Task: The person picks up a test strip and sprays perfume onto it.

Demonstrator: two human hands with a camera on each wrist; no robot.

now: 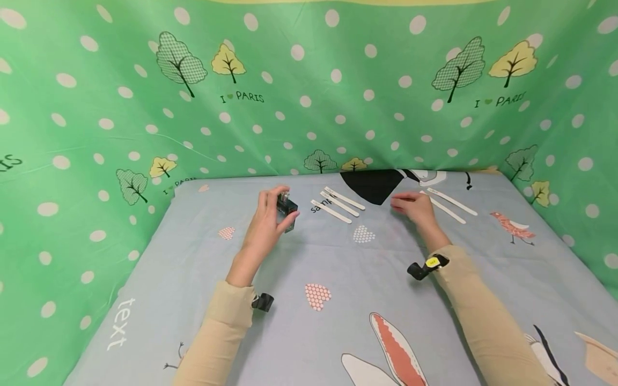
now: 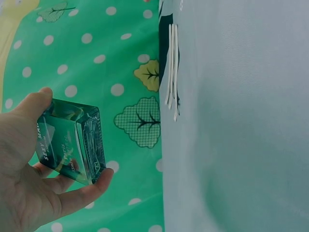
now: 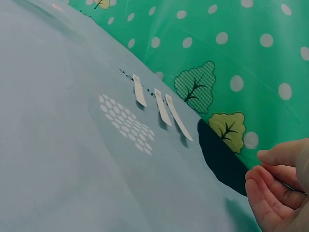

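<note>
A dark green glass perfume bottle (image 2: 70, 140) is gripped in my left hand (image 1: 265, 217), raised over the far part of the table, between thumb and fingers. Pale lettering shows on its side. To the right of that hand lie three white paper test strips (image 1: 338, 203), slanted side by side. My right hand (image 1: 415, 206) hovers by the black printed patch, its fingers loosely bent; no object shows between the thumb and fingertips (image 3: 256, 176). Two more white strips (image 1: 451, 203) lie just beyond it on the right, one partly hidden behind the hand.
A pale grey-blue printed cloth (image 1: 289, 343) covers the table. Behind it and at both sides hangs a green dotted curtain (image 1: 309, 128), meeting the table's far edge. Small black wrist cameras (image 1: 263, 302) sit at both cuffs.
</note>
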